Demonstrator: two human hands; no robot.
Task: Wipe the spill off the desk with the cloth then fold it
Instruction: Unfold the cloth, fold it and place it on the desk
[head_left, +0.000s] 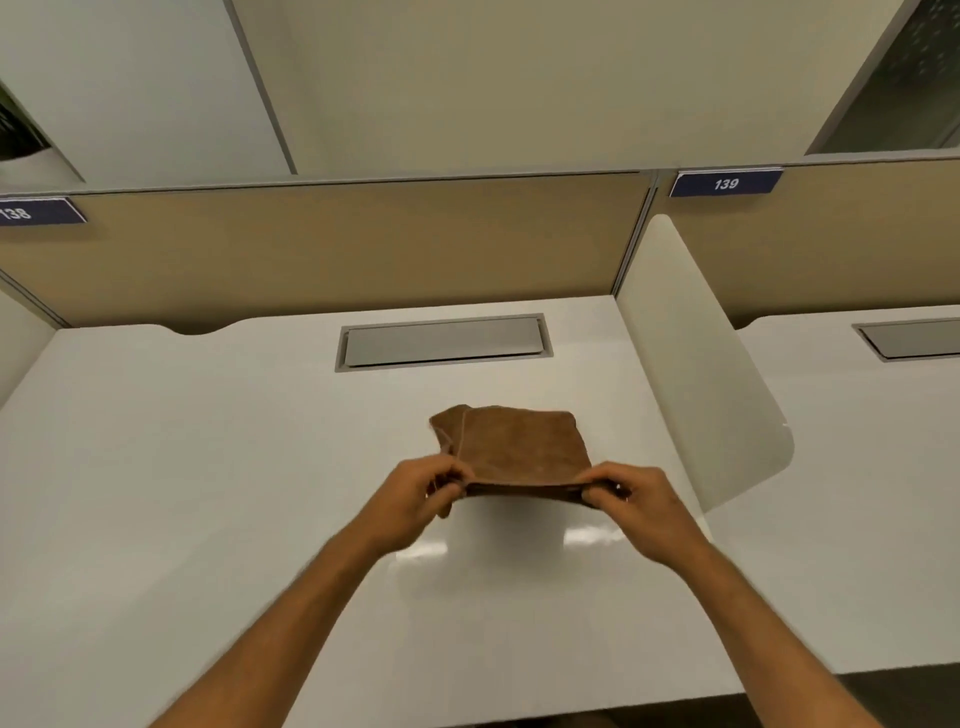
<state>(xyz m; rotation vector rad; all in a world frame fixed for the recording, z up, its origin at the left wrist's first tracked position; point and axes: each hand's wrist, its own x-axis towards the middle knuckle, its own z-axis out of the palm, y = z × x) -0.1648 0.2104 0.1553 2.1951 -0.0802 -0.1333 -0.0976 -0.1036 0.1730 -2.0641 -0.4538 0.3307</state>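
Note:
A brown cloth (522, 447) is doubled over into a rough square, held just above the middle of the white desk (208, 467). My left hand (415, 501) pinches its near left corner. My right hand (636, 501) pinches its near right corner. The near edge is stretched taut between the two hands, and the far part of the cloth rests lower toward the desk. The layers do not line up at the far left corner. A faint shiny patch shows on the desk just below the cloth. I cannot tell if it is wet.
A grey cable hatch (444, 340) is set into the desk behind the cloth. A beige partition (311, 249) closes the back. A white rounded divider (696, 364) stands at the right, with a neighbouring desk (857, 493) beyond it.

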